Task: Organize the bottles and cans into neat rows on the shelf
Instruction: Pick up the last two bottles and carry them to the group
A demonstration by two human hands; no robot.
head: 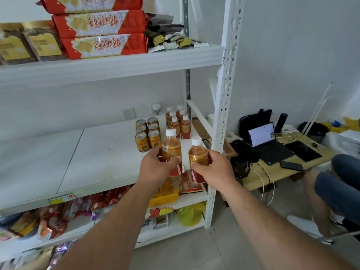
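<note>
Each hand (155, 166) seemingly grips a bottle (171, 147).

Left hand (155, 168) gripping bottle (171, 147), right hand (212, 168) gripping second bottle (197, 152) — above white shelf (97, 152)

Both forearms are bare with no sleeve in view, and the left hand (155, 168) and right hand (212, 170) wear no gloves, rings or watch.
</note>
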